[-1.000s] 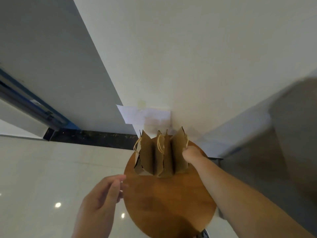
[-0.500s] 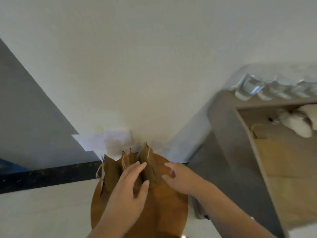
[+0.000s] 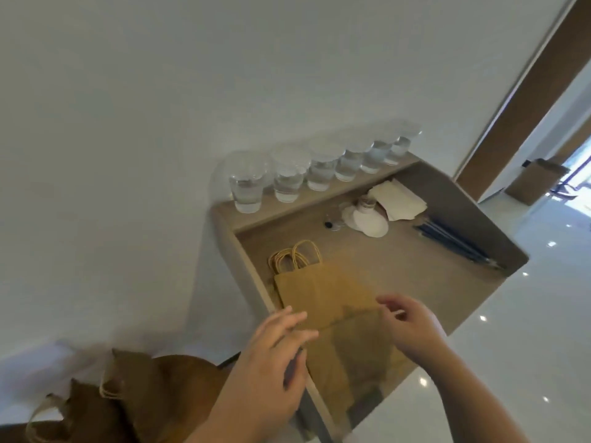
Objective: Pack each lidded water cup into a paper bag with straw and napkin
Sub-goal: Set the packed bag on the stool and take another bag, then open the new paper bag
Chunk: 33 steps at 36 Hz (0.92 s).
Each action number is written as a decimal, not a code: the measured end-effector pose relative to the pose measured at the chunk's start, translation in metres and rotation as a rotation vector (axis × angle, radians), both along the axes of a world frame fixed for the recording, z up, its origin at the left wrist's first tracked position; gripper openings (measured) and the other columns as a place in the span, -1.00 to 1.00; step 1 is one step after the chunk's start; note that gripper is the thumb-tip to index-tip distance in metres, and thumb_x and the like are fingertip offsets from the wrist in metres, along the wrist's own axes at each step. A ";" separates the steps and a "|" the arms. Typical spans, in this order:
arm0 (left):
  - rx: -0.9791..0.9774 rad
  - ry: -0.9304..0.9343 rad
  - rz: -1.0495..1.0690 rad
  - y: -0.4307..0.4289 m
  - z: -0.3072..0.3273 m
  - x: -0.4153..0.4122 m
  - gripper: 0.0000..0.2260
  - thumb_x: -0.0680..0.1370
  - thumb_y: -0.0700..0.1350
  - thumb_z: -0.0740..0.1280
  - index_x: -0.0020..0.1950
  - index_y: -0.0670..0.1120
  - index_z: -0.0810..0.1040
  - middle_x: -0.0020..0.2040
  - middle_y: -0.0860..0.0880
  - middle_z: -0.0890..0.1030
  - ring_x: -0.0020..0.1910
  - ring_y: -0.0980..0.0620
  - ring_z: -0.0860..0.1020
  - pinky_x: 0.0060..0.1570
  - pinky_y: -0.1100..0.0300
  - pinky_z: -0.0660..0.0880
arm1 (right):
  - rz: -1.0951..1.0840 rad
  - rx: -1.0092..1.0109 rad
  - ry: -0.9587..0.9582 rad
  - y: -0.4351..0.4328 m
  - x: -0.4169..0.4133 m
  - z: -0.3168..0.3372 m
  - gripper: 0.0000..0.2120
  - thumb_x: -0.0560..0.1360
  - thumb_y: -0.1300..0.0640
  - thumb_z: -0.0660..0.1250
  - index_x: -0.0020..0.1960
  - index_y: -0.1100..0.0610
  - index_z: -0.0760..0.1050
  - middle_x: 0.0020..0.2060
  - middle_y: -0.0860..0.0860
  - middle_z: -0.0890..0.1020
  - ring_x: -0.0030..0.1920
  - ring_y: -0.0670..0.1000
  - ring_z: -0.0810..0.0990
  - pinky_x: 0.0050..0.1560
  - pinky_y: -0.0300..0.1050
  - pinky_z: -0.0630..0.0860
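Note:
A flat stack of brown paper bags [image 3: 323, 292] with twine handles lies on the wooden desk [image 3: 415, 276]. My left hand [image 3: 275, 350] hovers over the stack's near left edge with relaxed fingers. My right hand [image 3: 409, 324] reaches over its near right corner, fingers loosely curled; whether it touches the paper is unclear from blur. Several lidded water cups [image 3: 289, 179] line the raised back ledge. White napkins [image 3: 399, 199] and dark blue straws [image 3: 454, 244] lie at the desk's far right.
Standing brown paper bags [image 3: 128, 391] sit on a round wooden stool at the lower left. A pile of white lids [image 3: 367, 219] rests beside the napkins. A cardboard box [image 3: 534, 183] stands on the glossy floor at the far right.
The view swung right from the round stool to the desk. Both hands left the standing bags and now reach over the flat bag stack.

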<state>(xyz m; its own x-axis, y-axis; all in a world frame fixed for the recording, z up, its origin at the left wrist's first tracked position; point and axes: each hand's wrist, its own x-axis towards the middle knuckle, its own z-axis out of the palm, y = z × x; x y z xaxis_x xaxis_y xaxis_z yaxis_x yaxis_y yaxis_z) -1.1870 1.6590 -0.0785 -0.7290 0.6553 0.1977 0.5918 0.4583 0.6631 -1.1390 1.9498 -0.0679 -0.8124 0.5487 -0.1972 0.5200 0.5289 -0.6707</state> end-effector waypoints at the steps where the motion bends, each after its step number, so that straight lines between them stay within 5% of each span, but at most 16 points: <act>1: 0.020 0.049 0.001 0.018 -0.005 0.000 -0.73 0.67 0.02 0.27 0.33 0.30 0.50 0.50 0.43 0.28 0.61 0.27 0.18 0.49 0.31 0.21 | 0.027 0.033 -0.037 0.017 -0.003 -0.020 -0.81 0.57 -0.17 0.30 0.17 -0.29 0.57 0.08 -0.14 0.59 -0.02 -0.14 0.61 -0.09 -0.13 0.61; 5: -0.026 0.089 0.062 0.096 -0.024 -0.005 -0.75 0.66 -0.02 0.26 0.29 0.27 0.54 0.42 0.35 0.39 0.56 0.25 0.26 0.50 0.34 0.24 | 0.123 -0.066 -0.117 0.070 -0.032 -0.076 -0.46 0.46 -0.35 0.33 0.41 -0.27 0.45 0.19 -0.12 0.51 0.04 -0.19 0.57 -0.01 -0.21 0.50; 9: -0.348 0.083 0.156 0.142 -0.044 -0.010 -0.69 0.67 0.11 0.15 0.39 0.28 0.47 0.43 0.34 0.38 0.48 0.28 0.29 0.47 0.19 0.35 | 0.216 -0.118 -0.216 0.094 -0.061 -0.103 -0.37 0.42 -0.38 0.49 0.36 -0.19 0.37 0.14 -0.12 0.57 0.02 -0.10 0.59 -0.07 -0.22 0.47; 17: -0.328 0.072 0.276 0.146 -0.034 0.000 -0.80 0.60 0.07 0.31 0.17 0.21 0.66 0.07 0.32 0.62 0.09 0.36 0.55 0.19 0.46 0.45 | 0.298 -0.216 -0.178 0.090 -0.077 -0.096 -0.68 0.42 -0.16 0.58 -0.07 -0.09 0.48 -0.22 -0.15 0.63 -0.25 -0.23 0.58 -0.35 -0.32 0.38; 20: -0.197 0.113 0.364 0.144 -0.029 0.004 -0.89 0.53 -0.05 0.41 0.01 0.13 0.68 -0.05 0.25 0.64 -0.04 0.28 0.59 0.05 0.37 0.55 | 0.309 -0.274 -0.158 0.091 -0.083 -0.094 -0.75 0.43 -0.06 0.61 -0.17 -0.03 0.56 -0.32 -0.16 0.65 -0.32 -0.27 0.60 -0.35 -0.36 0.43; 25: -0.146 0.116 0.420 0.143 -0.024 0.005 -0.89 0.52 -0.07 0.41 -0.03 0.14 0.67 -0.10 0.27 0.62 -0.07 0.31 0.58 -0.02 0.38 0.55 | 0.292 -0.326 -0.163 0.104 -0.092 -0.077 -0.83 0.56 0.05 0.52 -0.18 0.00 0.60 -0.25 -0.13 0.70 -0.17 -0.05 0.67 -0.18 -0.17 0.53; 33: -0.154 -0.071 0.621 0.150 -0.015 -0.010 -0.83 0.53 -0.02 0.45 -0.06 0.29 0.63 -0.11 0.40 0.58 0.02 0.45 0.53 -0.09 0.61 0.39 | 0.302 -0.311 -0.069 0.144 -0.090 -0.022 -0.90 0.67 0.03 0.37 0.00 -0.13 0.61 -0.14 -0.17 0.75 -0.16 -0.14 0.72 -0.18 -0.19 0.58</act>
<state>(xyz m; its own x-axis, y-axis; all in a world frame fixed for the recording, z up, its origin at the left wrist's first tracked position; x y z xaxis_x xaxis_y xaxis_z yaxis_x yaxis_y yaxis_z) -1.1974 1.8087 -0.0936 -0.9896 0.1243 0.0724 0.1430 0.7943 0.5905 -1.2290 2.0937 -0.0902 -0.9063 0.1948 -0.3751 0.4225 0.4420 -0.7913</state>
